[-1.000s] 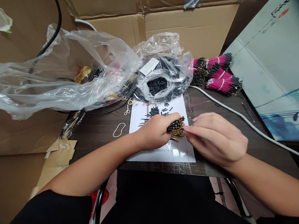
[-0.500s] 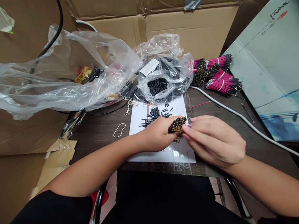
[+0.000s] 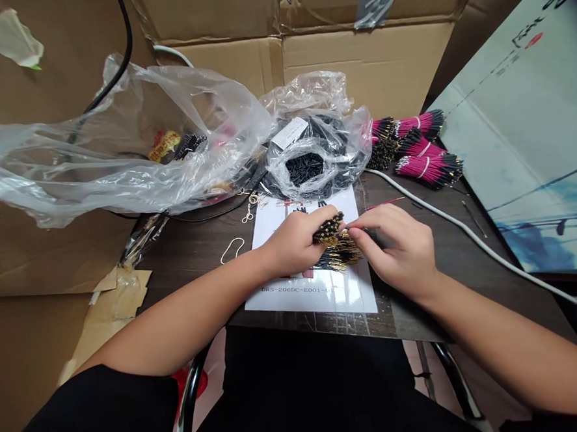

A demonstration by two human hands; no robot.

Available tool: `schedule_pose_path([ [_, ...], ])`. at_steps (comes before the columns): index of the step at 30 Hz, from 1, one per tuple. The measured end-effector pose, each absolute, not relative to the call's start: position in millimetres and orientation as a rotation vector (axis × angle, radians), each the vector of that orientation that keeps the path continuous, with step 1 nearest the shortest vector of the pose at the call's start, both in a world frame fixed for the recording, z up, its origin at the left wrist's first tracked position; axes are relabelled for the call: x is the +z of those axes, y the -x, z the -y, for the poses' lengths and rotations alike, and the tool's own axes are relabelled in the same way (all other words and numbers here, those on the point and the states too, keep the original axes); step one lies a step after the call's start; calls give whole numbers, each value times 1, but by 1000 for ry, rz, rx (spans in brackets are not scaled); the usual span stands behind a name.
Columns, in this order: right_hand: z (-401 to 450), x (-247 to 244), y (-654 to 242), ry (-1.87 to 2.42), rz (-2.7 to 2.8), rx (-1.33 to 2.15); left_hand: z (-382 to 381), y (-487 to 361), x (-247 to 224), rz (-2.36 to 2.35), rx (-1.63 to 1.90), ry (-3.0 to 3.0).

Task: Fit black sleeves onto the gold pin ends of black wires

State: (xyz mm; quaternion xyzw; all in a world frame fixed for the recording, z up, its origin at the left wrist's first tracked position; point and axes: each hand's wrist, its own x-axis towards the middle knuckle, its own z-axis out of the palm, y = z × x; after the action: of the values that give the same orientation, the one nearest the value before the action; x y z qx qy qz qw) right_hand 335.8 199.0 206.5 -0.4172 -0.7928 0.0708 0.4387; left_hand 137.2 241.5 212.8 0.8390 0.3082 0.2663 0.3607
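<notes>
"What's that left hand (image 3: 292, 240) gripping?"
"One bundle of slim, black, gold-tipped pieces (image 3: 328, 229), above one white printed paper sheet (image 3: 304, 306)."
"And the right hand (image 3: 402, 245)?"
"Fingertips pinching one small dark piece (image 3: 348, 227), just beside."

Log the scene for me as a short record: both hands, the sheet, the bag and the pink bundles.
Left hand: closed around a bunch of black sticks with gold ends
Right hand: thumb and finger pinching a small dark piece beside the bunch
Sheet: under the hands, gold-tipped sticks lying on it
Bag: clear plastic, open, black pieces inside
Pink bundles: right of the bag, white bands visible
</notes>
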Motion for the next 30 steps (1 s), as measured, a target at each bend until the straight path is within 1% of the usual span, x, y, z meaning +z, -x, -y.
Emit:
schedule_pose_path([
  [5,-200,203,-336,997,1969,265,-245,-136,210,-840,575,-2312],
  [11,-205,200,-334,993,1904,295,-247,-135,209,-881,576,-2517],
  [15,-214,201,-338,905,1784,194,-253,-138,210,-997,478,-2758],
  [19,-225,195,-344,700,1898,54,-261,-143,211,-1047,317,-2992],
  [22,-229,188,-347,607,2016,-62,-263,-141,209,-1093,283,-3015],
  [30,-223,184,-339,607,2137,-251,-259,-136,210,-1259,222,-2962],
])
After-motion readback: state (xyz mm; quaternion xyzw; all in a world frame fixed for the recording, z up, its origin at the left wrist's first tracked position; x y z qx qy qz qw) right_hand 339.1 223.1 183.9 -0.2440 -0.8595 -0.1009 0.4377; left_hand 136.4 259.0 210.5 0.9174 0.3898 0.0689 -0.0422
